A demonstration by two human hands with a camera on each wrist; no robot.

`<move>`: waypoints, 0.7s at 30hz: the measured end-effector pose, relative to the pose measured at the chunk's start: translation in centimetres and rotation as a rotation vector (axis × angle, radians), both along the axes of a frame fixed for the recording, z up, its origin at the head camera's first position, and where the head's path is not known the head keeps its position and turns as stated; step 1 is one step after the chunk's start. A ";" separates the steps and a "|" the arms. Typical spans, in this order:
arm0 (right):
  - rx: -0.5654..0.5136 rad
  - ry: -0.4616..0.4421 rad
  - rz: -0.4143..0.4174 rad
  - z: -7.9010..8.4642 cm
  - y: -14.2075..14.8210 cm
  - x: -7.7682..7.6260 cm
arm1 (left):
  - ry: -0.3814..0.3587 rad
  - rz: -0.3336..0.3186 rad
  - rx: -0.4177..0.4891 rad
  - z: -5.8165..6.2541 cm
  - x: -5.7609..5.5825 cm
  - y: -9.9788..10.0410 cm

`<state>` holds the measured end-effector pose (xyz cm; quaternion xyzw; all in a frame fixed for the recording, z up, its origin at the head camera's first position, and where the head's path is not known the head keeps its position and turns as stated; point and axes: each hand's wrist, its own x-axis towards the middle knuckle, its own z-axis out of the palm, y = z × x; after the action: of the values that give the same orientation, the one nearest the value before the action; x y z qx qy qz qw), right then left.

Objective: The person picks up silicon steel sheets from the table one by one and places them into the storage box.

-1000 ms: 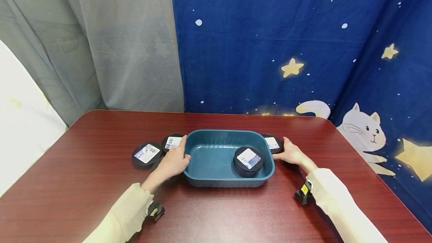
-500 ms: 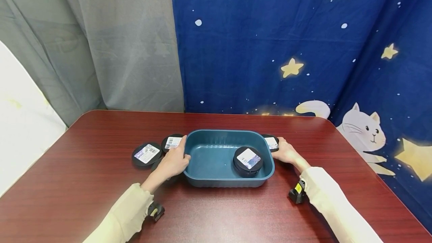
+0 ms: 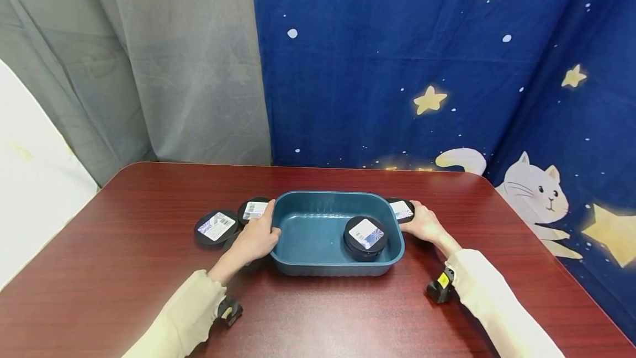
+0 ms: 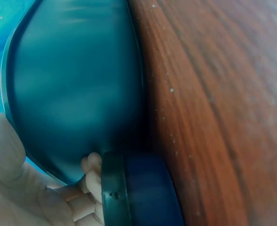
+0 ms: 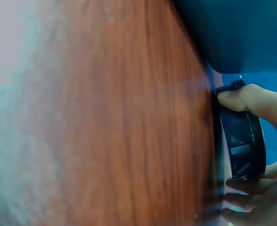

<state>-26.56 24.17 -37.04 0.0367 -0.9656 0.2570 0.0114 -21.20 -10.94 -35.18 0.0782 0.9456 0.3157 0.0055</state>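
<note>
Pinching a black round container [image 3: 403, 210] between thumb and fingers, the right hand [image 3: 424, 225] was just right of the teal bin [image 3: 309, 242]. The left hand [image 3: 254, 241] gripped the bin's left wall, its fingers outside. Within the bin, towards its right end, sat a labelled black tub [image 3: 366, 235]. Left of the bin, two labelled discs [image 3: 217, 227] and a partly hidden third lay on the table [image 3: 343, 316].

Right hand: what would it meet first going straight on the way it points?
Beyond the black round container that the right hand grips, likely the teal basin's right wall; depth there is unclear.
</note>
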 end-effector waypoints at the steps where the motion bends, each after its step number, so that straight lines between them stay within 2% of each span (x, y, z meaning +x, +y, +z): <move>1: -0.007 0.007 0.001 0.0 0.0 0.0 | -0.002 0.001 0.001 0.0 0.0 0.0; 13: -0.067 0.047 -0.006 -0.2 0.0 0.1 | 0.018 0.002 -0.013 -0.2 0.0 0.0; 21: -0.102 0.031 -0.005 -0.3 -0.2 -0.1 | 0.011 0.005 -0.009 -0.1 0.0 0.0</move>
<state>-26.62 24.02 -37.32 0.0378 -0.9511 0.3053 0.0287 -21.16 -10.93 -35.25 0.0776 0.9472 0.3112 -0.0001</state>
